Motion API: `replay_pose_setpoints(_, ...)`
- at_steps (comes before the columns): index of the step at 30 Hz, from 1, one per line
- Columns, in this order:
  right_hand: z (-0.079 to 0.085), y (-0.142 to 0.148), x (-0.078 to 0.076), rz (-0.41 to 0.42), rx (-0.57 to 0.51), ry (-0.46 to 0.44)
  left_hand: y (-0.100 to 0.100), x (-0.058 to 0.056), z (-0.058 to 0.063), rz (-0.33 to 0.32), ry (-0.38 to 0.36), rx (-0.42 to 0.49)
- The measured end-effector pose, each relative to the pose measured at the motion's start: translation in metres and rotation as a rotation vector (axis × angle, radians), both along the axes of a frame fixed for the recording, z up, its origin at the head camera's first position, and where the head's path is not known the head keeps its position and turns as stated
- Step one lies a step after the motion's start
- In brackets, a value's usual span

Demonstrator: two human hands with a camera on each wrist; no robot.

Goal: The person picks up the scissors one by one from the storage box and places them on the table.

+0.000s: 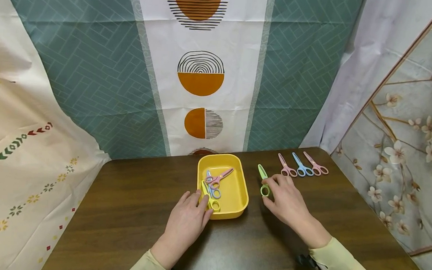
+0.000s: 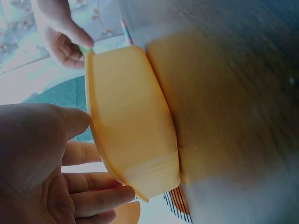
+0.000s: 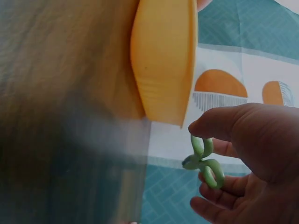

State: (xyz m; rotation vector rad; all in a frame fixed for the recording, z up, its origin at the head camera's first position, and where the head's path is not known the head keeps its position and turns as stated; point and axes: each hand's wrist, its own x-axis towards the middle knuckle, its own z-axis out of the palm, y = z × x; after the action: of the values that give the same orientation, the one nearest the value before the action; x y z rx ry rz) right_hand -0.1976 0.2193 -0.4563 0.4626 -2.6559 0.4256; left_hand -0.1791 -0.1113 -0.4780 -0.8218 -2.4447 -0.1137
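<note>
A pair of green scissors (image 1: 265,189) hangs pinched by its handle loops in my right hand (image 1: 286,199), right of the yellow tray (image 1: 240,207). The right wrist view shows the green scissors (image 3: 201,161) off the table, thumb on one loop and fingers at the other. My left hand (image 1: 187,219) rests at the tray's near left corner; in the left wrist view its thumb and fingers touch the tray's rim (image 2: 91,100). Inside the tray lie yellow scissors (image 1: 214,206), blue scissors (image 1: 216,193) and pink scissors (image 1: 224,175), overlapping one another.
At the back right of the brown table (image 1: 135,204) lie pink scissors (image 1: 287,170), blue scissors (image 1: 303,170) and another pink pair of scissors (image 1: 318,169), side by side. Patterned cloth (image 1: 296,74) hangs behind the table and along both sides.
</note>
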Motion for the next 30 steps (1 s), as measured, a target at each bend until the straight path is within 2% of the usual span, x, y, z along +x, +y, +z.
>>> replay_pose_setpoints(19,-0.022,0.014,0.004,-0.018,0.095,-0.085,0.001,0.0,0.001,0.002,-0.012,-0.006)
replay_pose_setpoints(26,-0.026,0.014,0.007,-0.004,0.144,-0.183,0.0,0.0,0.0,0.005,-0.008,-0.003)
replay_pose_setpoints(30,-0.027,0.013,0.008,0.004,0.155,-0.204,0.001,0.0,0.0,0.004,0.002,-0.004)
